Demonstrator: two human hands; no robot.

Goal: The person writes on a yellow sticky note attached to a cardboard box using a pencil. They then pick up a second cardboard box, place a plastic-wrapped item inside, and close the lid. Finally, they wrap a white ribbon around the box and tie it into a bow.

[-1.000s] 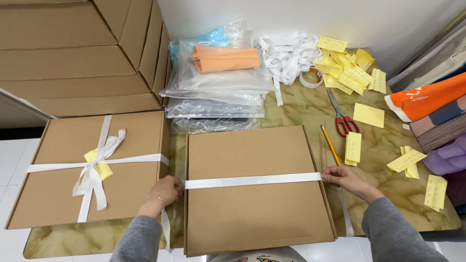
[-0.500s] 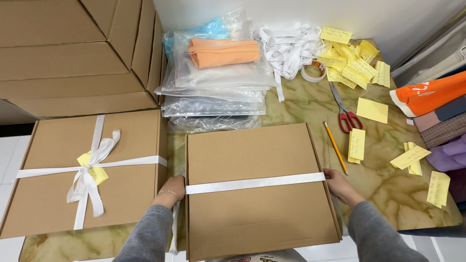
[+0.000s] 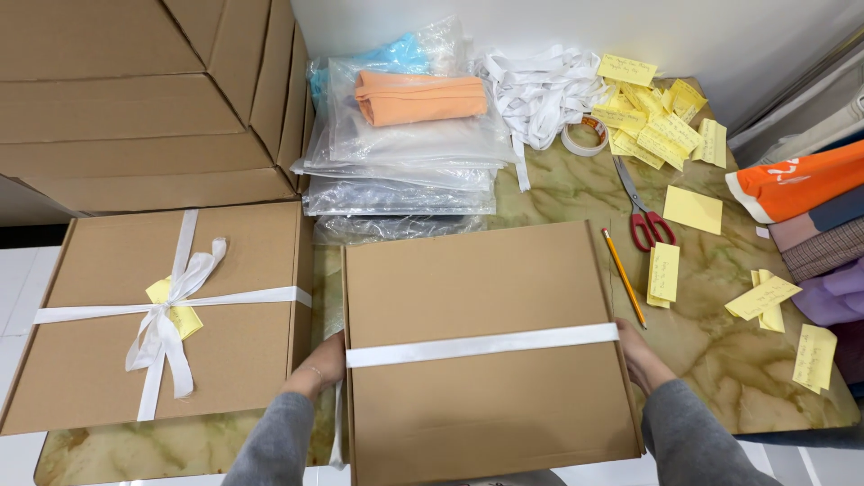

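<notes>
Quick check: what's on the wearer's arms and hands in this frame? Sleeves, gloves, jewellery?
Both arms wear long grey knit sleeves, plain, with no markings, ending at the wrists. The left hand and right hand are bare: no gloves. A thin bracelet or band seems to cross the left wrist, too small to be sure. The fingers are mostly hidden behind the edges of the brown cardboard box, so rings cannot be ruled out.

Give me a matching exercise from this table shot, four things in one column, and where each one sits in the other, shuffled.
Things:
1. scissors
2. tape roll
3. pencil
4. orange pouch

Places:
A. on top of the plastic bag stack
B. beside the white ribbon heap
C. along the right edge of the middle box
D. between the yellow notes, handles toward the person

Pairs: 1-D, 2-B, 3-C, 4-A
</notes>
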